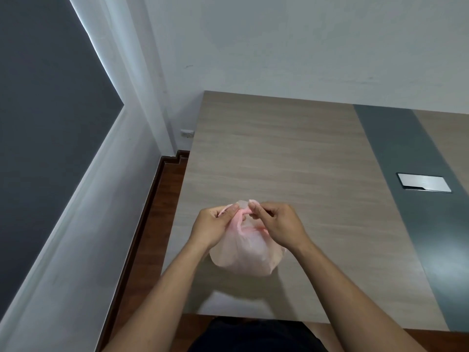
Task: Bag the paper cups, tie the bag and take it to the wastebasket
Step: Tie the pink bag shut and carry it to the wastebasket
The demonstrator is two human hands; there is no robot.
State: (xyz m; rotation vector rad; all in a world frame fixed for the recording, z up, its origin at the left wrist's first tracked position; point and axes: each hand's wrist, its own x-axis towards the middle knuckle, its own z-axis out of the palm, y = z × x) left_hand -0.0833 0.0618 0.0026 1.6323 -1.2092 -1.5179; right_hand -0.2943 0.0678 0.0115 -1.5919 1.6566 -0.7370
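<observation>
Tabletop [291, 153], wood-grain, runs from the near edge by the person's torso to the far white wall [304, 41]; its left edge drops to a strip of dark wood floor [162, 199] beside a side wall with a dark panel [45, 97]. Grey band [406, 174] crosses the right part of the surface, with a metal cover plate [423, 182] set in it (flush, it seems). Wall socket [187, 133] low on the far wall near the corner. Most of the surface beyond and right of the hands lies open.

Pink plastic bag [243, 255] sits on the tabletop near the front edge, towards the left side, bulging; cups inside cannot be made out through the film. Left hand [215, 226] is curled tight, thumb and fingers pinching the twisted handle material at the bag's top. Right hand [278, 226] likewise clenched, pinching the other strand. The two thumbs nearly meet over the gathered neck, with a pale loop of plastic poking up between them. Both forearms are bare.
</observation>
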